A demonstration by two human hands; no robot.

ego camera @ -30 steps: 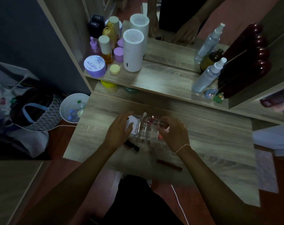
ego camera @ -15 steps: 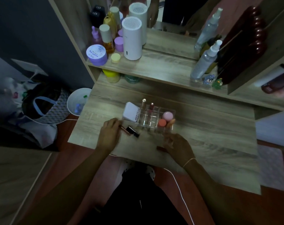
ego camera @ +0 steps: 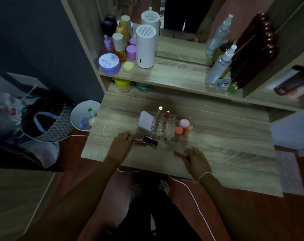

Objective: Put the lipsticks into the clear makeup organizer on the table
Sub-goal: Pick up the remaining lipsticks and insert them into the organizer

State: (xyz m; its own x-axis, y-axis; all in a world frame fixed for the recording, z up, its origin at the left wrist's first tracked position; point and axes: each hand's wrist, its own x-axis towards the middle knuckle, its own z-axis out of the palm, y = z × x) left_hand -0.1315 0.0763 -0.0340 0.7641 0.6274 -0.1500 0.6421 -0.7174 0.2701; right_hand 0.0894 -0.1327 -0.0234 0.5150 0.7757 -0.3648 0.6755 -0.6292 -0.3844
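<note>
Head view: the clear acrylic makeup organizer (ego camera: 165, 126) stands on the wooden table (ego camera: 226, 145), with 2 slim tubes already upright in its back cells. The left hand (ego camera: 120, 147) lies in front of its left end, fingers curled at the near end of a thin rose-gold lipstick (ego camera: 141, 142) whose long axis runs left to right; a short black lipstick (ego camera: 150, 140) lies just beside it, nearer the organizer. The right hand (ego camera: 196, 160) pinches a slim reddish lipstick (ego camera: 180, 154) lying on the table, pointing left. Whether either grip has fully closed I cannot tell. The organizer sits just beyond both hands, the left one nearer.
</note>
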